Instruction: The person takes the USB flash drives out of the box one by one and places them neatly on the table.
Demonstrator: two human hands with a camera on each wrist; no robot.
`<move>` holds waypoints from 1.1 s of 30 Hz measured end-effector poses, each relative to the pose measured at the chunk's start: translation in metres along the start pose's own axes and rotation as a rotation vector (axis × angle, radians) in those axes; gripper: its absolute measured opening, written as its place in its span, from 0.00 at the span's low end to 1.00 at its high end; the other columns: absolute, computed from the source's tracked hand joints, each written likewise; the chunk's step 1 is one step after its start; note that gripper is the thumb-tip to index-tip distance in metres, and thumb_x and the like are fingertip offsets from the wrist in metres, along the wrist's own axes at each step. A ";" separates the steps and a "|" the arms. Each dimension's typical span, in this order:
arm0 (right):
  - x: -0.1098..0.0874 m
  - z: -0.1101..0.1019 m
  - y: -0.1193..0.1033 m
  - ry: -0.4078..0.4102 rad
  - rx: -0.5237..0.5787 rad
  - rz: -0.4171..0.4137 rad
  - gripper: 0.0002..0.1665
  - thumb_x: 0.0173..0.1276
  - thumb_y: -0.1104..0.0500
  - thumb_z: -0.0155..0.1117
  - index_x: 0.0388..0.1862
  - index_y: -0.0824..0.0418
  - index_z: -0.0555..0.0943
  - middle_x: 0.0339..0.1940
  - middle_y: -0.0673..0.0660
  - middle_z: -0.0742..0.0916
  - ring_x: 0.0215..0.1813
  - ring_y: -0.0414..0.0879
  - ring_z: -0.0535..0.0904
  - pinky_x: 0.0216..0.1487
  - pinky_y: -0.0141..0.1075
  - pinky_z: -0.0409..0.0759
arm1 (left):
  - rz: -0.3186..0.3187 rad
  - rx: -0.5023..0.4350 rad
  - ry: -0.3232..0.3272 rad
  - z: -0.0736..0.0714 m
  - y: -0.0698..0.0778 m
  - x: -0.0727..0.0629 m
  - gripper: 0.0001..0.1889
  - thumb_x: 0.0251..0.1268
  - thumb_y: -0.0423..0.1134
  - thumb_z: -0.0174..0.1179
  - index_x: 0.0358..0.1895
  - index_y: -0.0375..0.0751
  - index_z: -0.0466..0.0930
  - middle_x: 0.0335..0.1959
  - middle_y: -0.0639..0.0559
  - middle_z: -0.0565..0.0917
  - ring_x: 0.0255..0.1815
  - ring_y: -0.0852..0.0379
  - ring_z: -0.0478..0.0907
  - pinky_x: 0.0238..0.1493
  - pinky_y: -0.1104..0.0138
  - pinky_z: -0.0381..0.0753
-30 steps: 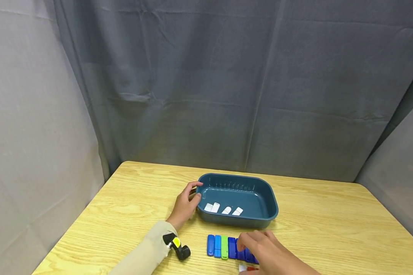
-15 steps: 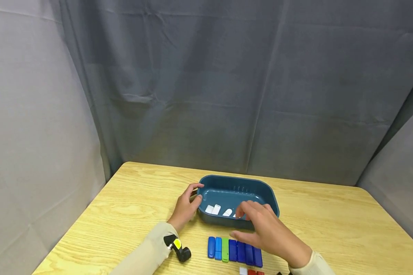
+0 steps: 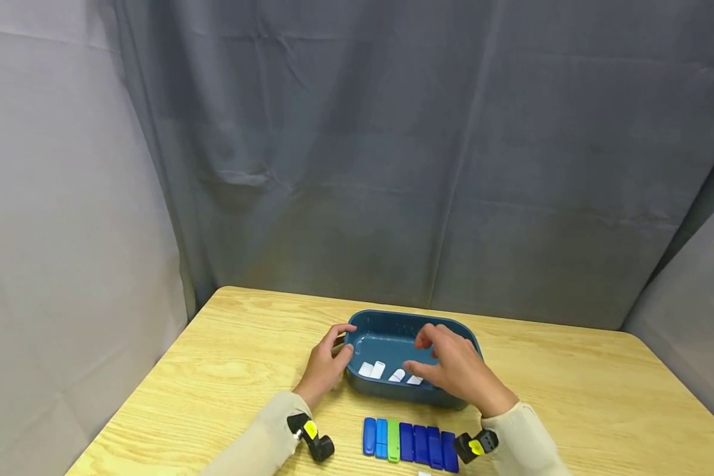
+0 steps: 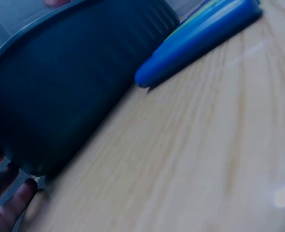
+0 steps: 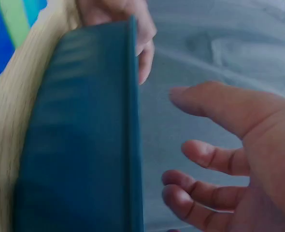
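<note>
The right hand (image 3: 458,362) hovers over the blue basin (image 3: 393,392), empty, thumb and fingertips wide apart. White pieces (image 3: 377,370) lie inside along the near wall, from by its thumb leftward; the basin stretches lengthwise between both hands, the left hand (image 3: 323,365) gripping its left end.

The basin (image 3: 393,390) is teal, the sticks (image 3: 421,444) blue (one green), the table (image 3: 571,377) woodgrained.
</note>
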State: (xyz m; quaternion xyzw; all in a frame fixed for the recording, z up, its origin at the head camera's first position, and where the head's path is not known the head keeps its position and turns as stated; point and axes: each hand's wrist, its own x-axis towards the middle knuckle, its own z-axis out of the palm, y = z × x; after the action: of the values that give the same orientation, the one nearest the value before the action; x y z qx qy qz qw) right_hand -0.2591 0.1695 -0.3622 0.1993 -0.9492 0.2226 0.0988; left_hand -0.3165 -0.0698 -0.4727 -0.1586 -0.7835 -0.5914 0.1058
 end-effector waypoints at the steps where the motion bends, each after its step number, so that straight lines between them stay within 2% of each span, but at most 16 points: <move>1: 0.002 0.001 0.002 -0.024 -0.001 0.027 0.19 0.55 0.46 0.74 0.37 0.52 0.77 0.35 0.48 0.80 0.36 0.41 0.75 0.38 0.39 0.77 | 0.003 -0.002 -0.001 0.000 -0.001 0.000 0.18 0.68 0.34 0.52 0.59 0.48 0.74 0.64 0.49 0.73 0.63 0.44 0.73 0.62 0.53 0.73; 8: 0.018 0.010 0.015 -0.167 -0.009 0.162 0.21 0.52 0.49 0.77 0.36 0.56 0.77 0.36 0.52 0.82 0.36 0.44 0.75 0.41 0.42 0.79 | 0.016 0.001 -0.002 0.001 -0.004 0.002 0.17 0.68 0.33 0.52 0.59 0.49 0.74 0.63 0.48 0.74 0.62 0.43 0.73 0.61 0.52 0.74; 12: 0.023 0.018 0.024 -0.234 -0.006 0.202 0.22 0.51 0.49 0.78 0.35 0.57 0.77 0.30 0.51 0.80 0.32 0.44 0.73 0.34 0.38 0.75 | 0.015 0.000 -0.003 0.003 -0.002 0.002 0.18 0.68 0.33 0.52 0.59 0.47 0.73 0.63 0.47 0.74 0.62 0.42 0.73 0.61 0.52 0.74; 16: 0.024 0.027 0.033 -0.269 0.016 0.213 0.22 0.50 0.49 0.78 0.34 0.57 0.76 0.25 0.50 0.77 0.28 0.43 0.71 0.29 0.36 0.69 | 0.020 0.001 -0.006 0.004 -0.001 0.002 0.18 0.68 0.34 0.52 0.60 0.47 0.73 0.63 0.47 0.74 0.62 0.43 0.73 0.61 0.52 0.74; 20: 0.023 0.034 0.041 -0.291 0.074 0.207 0.22 0.50 0.51 0.78 0.33 0.58 0.75 0.25 0.50 0.78 0.28 0.43 0.72 0.29 0.36 0.70 | 0.013 -0.007 -0.008 0.005 -0.002 0.002 0.17 0.69 0.34 0.52 0.59 0.48 0.73 0.64 0.47 0.74 0.63 0.43 0.72 0.62 0.52 0.73; 25: 0.024 0.039 0.047 -0.325 0.124 0.235 0.21 0.51 0.54 0.78 0.34 0.59 0.75 0.27 0.51 0.79 0.29 0.43 0.73 0.31 0.37 0.72 | 0.001 -0.019 -0.014 0.006 -0.002 0.001 0.18 0.69 0.33 0.52 0.60 0.45 0.72 0.65 0.44 0.72 0.64 0.40 0.71 0.63 0.49 0.71; 28: 0.026 0.041 0.050 -0.355 0.121 0.261 0.21 0.51 0.55 0.78 0.35 0.59 0.75 0.29 0.51 0.79 0.31 0.44 0.73 0.34 0.37 0.72 | -0.005 -0.026 -0.021 0.005 0.005 0.000 0.18 0.68 0.31 0.51 0.61 0.41 0.72 0.65 0.41 0.72 0.64 0.37 0.70 0.63 0.46 0.70; 33: 0.030 0.042 0.051 -0.412 0.083 0.273 0.21 0.52 0.57 0.77 0.39 0.57 0.74 0.29 0.52 0.77 0.32 0.45 0.72 0.34 0.37 0.69 | 0.007 -0.042 -0.032 -0.002 0.030 -0.007 0.18 0.68 0.31 0.51 0.60 0.35 0.71 0.64 0.36 0.71 0.63 0.33 0.69 0.63 0.45 0.69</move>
State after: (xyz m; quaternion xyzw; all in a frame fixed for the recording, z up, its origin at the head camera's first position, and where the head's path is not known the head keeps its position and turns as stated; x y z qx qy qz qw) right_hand -0.3112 0.1816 -0.4104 0.1145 -0.9574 0.2273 -0.1362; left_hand -0.2988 -0.0649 -0.4478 -0.1729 -0.7720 -0.6047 0.0922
